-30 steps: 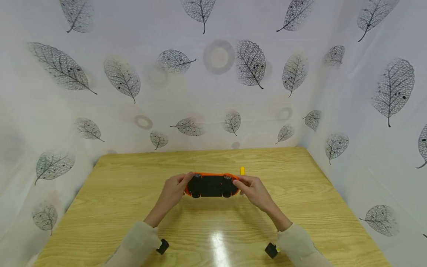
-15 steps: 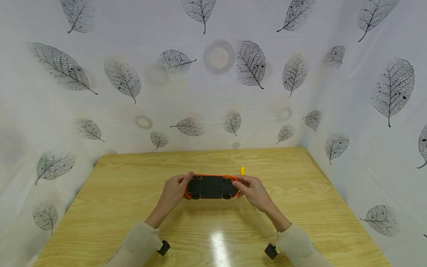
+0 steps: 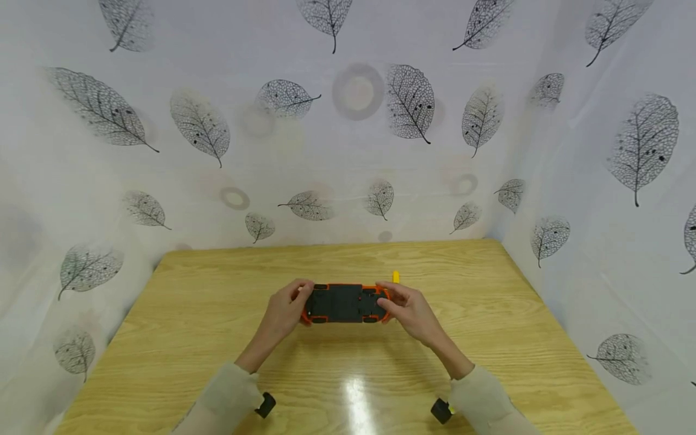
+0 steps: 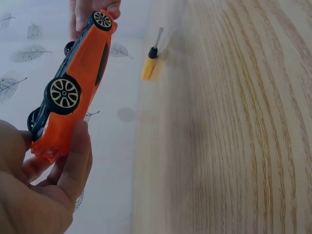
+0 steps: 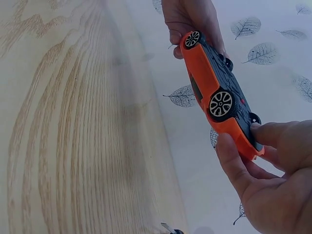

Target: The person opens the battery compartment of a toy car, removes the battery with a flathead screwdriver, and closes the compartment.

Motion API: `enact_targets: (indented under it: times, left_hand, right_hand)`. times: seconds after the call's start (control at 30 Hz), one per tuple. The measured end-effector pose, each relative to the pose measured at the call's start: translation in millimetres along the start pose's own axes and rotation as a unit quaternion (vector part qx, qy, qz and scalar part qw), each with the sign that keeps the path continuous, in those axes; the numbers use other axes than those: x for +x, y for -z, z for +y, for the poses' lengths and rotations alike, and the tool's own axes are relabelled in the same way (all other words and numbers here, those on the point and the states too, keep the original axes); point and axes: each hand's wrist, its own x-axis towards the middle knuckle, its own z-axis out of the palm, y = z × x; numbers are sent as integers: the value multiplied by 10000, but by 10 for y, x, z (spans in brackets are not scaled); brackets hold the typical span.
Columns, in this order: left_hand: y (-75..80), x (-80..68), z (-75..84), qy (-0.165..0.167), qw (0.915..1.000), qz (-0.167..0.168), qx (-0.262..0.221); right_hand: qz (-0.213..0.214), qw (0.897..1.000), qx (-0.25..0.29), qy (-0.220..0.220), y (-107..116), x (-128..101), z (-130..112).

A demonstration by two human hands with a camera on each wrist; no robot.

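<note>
An orange toy car point(image 3: 344, 303) is held up over the table, its black underside turned toward the head camera. My left hand point(image 3: 284, 309) grips one end, thumb on the underside and fingers beneath. At the opposite end, my right hand point(image 3: 409, 309) pinches the car between thumb and fingers. In the left wrist view the toy car point(image 4: 78, 83) shows an orange side and spoked wheels. The right wrist view shows the toy car point(image 5: 219, 92) tilted between both hands. The roof is hidden from the head view.
A yellow-handled screwdriver point(image 4: 151, 61) with a metal shaft lies on the wooden table point(image 3: 217, 284), behind my right hand in the head view. White sheeting with a leaf print point(image 3: 348, 151) encloses the table at the back and sides.
The car has tipped slightly in my hands, so its underside faces the head camera more squarely. My right fingers have shifted a little along its end. The screwdriver has stayed put.
</note>
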Motion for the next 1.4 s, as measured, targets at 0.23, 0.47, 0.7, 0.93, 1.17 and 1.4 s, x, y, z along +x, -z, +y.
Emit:
enact_targets:
  times: [0.23,0.47,0.7,0.93,1.17,1.4]
  left_hand:
    - [6,-19,-2,-39,9989,62,473]
    - [16,-25,-53,-146,9993,-293,-184]
    - [47,-27,-52,-228,9979,-546,-260]
    - [99,-36,-45,-237,9919,-1039,-686]
    - [158,-52,-42,1,9855,-1599,-562]
    - [219,-37,-53,-22,9736,-2136,-805]
  right_hand:
    - [-137,9999,24,-10,2,-18,-4]
    - [-154,9998,-11,108,15,-33,-35]
    - [-319,9994,115,44,35,-38,-57]
    - [-889,9946,529,-99,82,-65,-69]
    - [-1290,9882,825,-71,119,-81,-75]
    - [-1285,9870,968,1,122,-71,-62]
